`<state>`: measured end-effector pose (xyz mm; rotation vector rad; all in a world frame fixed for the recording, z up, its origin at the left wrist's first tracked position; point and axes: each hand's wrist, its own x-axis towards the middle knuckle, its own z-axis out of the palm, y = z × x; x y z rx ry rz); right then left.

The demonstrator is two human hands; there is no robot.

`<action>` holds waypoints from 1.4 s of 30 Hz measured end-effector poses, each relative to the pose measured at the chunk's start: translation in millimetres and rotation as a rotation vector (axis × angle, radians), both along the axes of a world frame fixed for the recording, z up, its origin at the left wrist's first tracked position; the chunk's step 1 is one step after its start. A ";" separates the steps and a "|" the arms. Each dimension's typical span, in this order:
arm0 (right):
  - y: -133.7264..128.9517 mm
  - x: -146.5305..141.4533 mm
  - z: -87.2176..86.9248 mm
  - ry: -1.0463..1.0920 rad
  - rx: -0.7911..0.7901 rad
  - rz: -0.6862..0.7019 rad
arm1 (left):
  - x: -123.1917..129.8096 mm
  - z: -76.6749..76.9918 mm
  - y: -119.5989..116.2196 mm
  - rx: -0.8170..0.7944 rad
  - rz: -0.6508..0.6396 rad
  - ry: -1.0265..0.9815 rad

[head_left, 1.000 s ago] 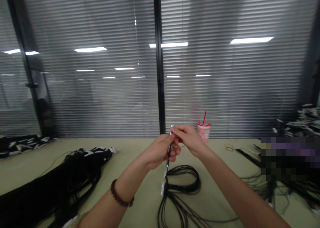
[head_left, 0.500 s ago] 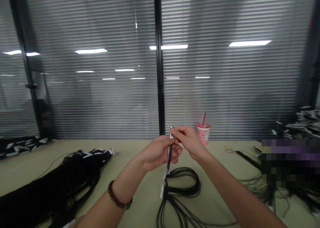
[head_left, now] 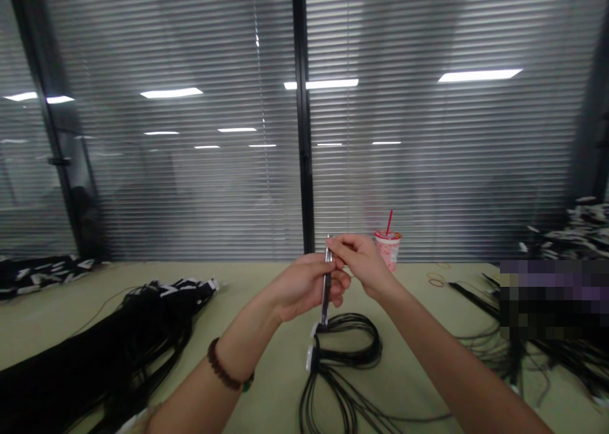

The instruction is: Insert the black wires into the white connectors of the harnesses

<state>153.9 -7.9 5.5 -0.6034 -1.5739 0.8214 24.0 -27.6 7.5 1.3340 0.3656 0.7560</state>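
Left hand (head_left: 302, 289) pinches narrow glossy strip (head_left: 326, 297) in upper part; right hand (head_left: 365, 266) pinches top end. Strip near-upright above table (head_left: 271, 389), by coiled black cable (head_left: 354, 358). Advise steady left grip, light right pinch.

at centre, the strip (head_left: 326, 297) is gleaming silver and near-black; below it, the cables (head_left: 354, 358) are showing black. right of centre, a cup (head_left: 387, 251) is displaying mottled pink and white, its straw (head_left: 389, 221) showing red. across the top, blinds (head_left: 404, 186) are forming grey stripes. the tabletop (head_left: 276, 374) is looking pale yellow-green.
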 end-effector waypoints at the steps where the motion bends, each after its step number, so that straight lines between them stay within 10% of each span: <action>1: -0.2 0.9 1.1 0.011 0.011 -0.012 | -0.3 -0.7 0.9 0.011 0.005 0.017; 7: -2.9 5.3 3.3 0.138 0.115 -0.090 | -1.2 -5.2 5.6 0.212 0.151 0.212; 13: 7.5 4.5 -15.3 -0.216 -0.148 0.217 | -5.4 -9.8 11.5 0.452 0.213 0.462; 19: 34.0 12.1 -50.2 -0.061 -0.212 -0.025 | -46.1 -63.3 25.4 0.966 0.311 1.075; 26: 34.5 16.4 -94.3 0.141 -0.273 -0.170 | -59.9 -132.1 31.0 1.083 0.440 1.073; 33: 13.6 4.1 -123.4 0.278 -0.375 -0.214 | -55.4 -132.6 7.2 1.092 0.425 0.985; 42: -78.9 -17.9 -131.5 0.082 -0.553 0.095 | -74.0 -132.8 -72.0 0.907 0.340 0.922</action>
